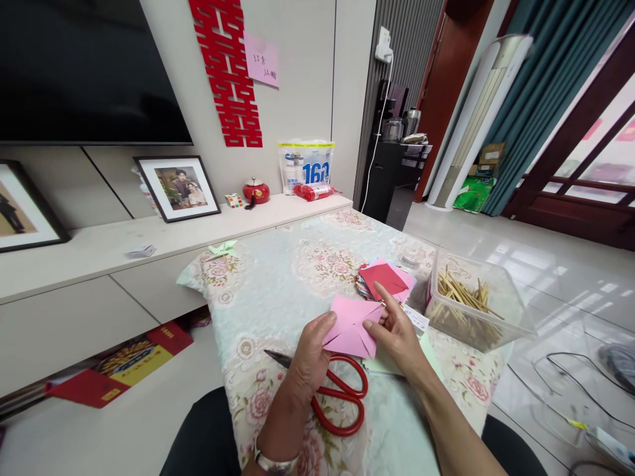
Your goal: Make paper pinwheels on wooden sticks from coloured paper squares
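Observation:
A folded pink paper (351, 325) is held over the flowered tablecloth (278, 284) between both hands. My left hand (310, 360) pinches its lower left edge with the thumb on top. My right hand (394, 330) grips its right side, index finger stretched up along a fold. Red-handled scissors (342, 396) lie on the cloth just below and partly under my left hand. A stack of red and pink paper sheets (387, 277) sits right behind my right hand.
A clear plastic box of wooden sticks (471, 304) stands at the table's right edge. A small green paper piece (223, 248) lies at the far left corner. A low cabinet with framed photos (178, 187), a red pot (256, 191) and a bag (305, 165) runs behind. Cables (560, 377) lie on the floor to the right.

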{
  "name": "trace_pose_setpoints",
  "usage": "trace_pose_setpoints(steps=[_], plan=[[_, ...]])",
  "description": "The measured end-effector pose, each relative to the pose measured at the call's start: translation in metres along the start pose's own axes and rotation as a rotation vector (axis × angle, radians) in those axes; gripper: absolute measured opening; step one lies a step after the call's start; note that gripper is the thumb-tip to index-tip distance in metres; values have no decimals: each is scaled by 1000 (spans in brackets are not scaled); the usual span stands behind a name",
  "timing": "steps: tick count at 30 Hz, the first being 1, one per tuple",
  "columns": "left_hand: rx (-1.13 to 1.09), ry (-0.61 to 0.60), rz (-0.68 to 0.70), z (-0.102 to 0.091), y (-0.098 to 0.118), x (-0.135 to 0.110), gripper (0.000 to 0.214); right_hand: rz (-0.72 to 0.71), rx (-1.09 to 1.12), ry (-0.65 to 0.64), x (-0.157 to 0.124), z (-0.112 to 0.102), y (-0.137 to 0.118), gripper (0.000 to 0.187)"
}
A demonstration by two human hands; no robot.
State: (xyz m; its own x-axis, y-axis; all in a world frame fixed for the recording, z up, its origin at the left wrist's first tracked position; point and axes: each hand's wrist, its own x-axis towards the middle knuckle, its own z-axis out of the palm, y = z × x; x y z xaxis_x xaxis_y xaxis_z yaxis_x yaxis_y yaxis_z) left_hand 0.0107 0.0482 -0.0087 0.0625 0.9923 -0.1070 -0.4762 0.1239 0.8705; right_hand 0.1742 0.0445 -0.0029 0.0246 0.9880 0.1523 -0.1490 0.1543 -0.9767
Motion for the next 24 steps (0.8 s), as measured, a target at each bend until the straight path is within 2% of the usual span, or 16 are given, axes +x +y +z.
trace_pose_setpoints(steps=[5, 8, 10, 13, 15, 16, 18, 20, 22, 24], plan=[[-73, -232, -117, 0, 1, -3, 33, -5, 32, -59, 0, 1, 4, 87], [-82, -247, -88, -1, -3, 1, 40, -26, 59, -57, 1, 1, 6, 87], [-59, -176, -49, -2, -8, 5, 44, -53, 59, -24, 2, 1, 7, 86], [130, 81, 138, -5, -12, 10, 45, -121, -21, 81, 3, 1, 9, 79], [393, 232, 390, -6, -13, 10, 34, -162, -99, 148, 4, 1, 11, 75], [530, 265, 535, -6, -14, 10, 26, -178, -135, 168, 4, 0, 12, 74], [746, 239, 786, -5, -15, 7, 19, -206, -202, 192, 3, 0, 14, 74], [838, 144, 901, -2, -16, 4, 23, -232, -269, 212, 2, 1, 14, 72], [835, 41, 876, 0, -18, 2, 30, -246, -302, 217, 0, 2, 13, 69], [749, -43, 752, 2, -20, 1, 32, -243, -251, 172, -2, 4, 11, 68]])
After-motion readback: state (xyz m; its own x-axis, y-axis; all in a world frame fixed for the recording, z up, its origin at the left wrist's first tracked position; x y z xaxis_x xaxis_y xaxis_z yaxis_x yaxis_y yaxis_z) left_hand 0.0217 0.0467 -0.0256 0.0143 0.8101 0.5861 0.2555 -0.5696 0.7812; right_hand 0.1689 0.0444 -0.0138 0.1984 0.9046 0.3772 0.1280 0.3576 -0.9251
